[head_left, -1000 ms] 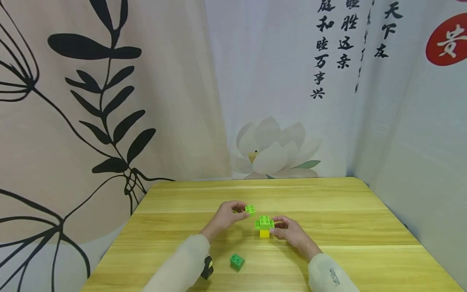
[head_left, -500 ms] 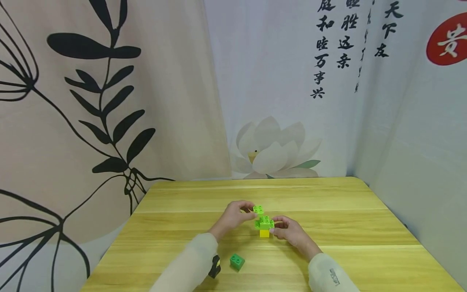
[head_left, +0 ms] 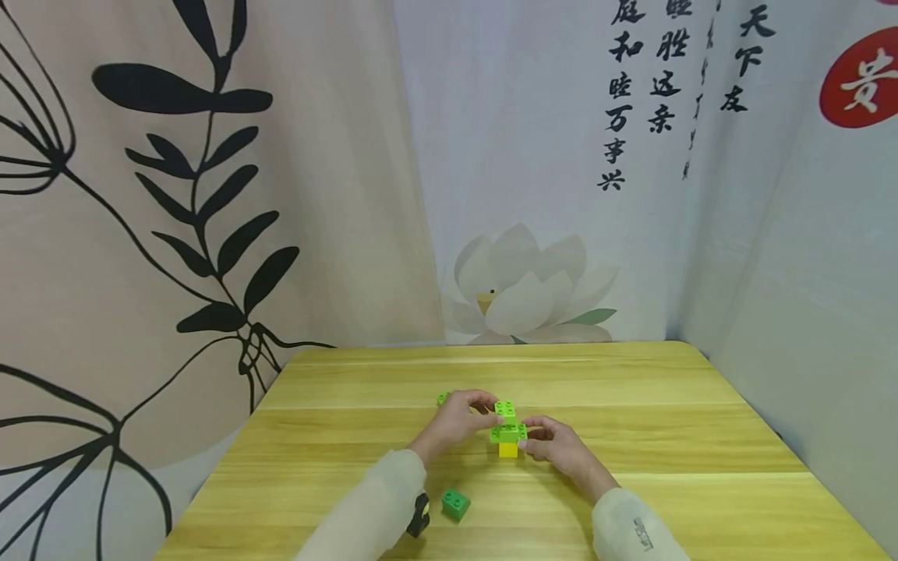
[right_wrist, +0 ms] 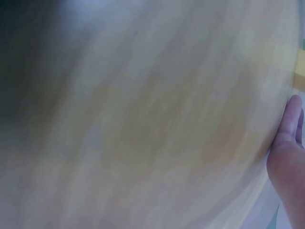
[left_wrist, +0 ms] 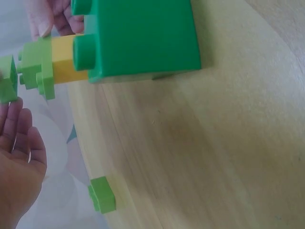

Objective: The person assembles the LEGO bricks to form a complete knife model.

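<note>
My left hand pinches a light green toy building brick just above a small stack. In the left wrist view a narrow gap shows between that held brick and the stack's studs. The stack has light green bricks on top of a yellow brick and stands upright on the table. From the right side, my right hand holds the stack with thumb and fingers at its light green part. The right wrist view catches only part of the right hand and the yellow brick's edge.
A dark green brick lies on the wooden table, nearer than the stack. Another light green brick sits behind my left hand, mostly hidden in the head view. A printed curtain hangs beyond the table's far edge.
My left hand has carried its light green brick rightward and then down, over the stack. The loose light green brick behind it has come partly into sight. My right hand stays in place.
</note>
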Demonstrator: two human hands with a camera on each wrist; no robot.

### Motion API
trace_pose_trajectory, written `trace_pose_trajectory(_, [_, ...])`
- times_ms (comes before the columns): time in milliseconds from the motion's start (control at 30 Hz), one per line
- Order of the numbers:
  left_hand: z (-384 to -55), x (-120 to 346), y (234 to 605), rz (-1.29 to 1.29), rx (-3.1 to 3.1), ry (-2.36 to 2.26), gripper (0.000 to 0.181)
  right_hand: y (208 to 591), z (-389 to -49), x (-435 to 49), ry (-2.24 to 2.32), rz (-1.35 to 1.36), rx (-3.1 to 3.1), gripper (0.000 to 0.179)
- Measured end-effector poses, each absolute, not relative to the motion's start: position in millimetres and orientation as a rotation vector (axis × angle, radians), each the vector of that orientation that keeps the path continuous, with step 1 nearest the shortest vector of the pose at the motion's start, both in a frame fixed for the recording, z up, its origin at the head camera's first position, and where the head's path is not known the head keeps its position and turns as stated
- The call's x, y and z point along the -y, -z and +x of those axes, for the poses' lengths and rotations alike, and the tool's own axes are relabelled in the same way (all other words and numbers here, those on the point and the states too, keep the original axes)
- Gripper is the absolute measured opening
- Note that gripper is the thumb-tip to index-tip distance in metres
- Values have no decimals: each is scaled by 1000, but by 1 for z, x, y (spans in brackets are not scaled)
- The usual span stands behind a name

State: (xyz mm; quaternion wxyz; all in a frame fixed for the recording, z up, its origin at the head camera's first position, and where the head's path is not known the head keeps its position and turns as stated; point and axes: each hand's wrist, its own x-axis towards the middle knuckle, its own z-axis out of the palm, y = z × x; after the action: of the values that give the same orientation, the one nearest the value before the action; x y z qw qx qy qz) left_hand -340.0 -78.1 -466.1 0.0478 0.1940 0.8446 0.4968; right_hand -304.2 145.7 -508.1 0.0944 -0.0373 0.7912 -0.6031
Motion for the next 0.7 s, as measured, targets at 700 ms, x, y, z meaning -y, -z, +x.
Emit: trace_pose_trajectory(700, [-339,71,473,570,-2538,-1499,23,510,-304,-150,1787,-128,-2333,48])
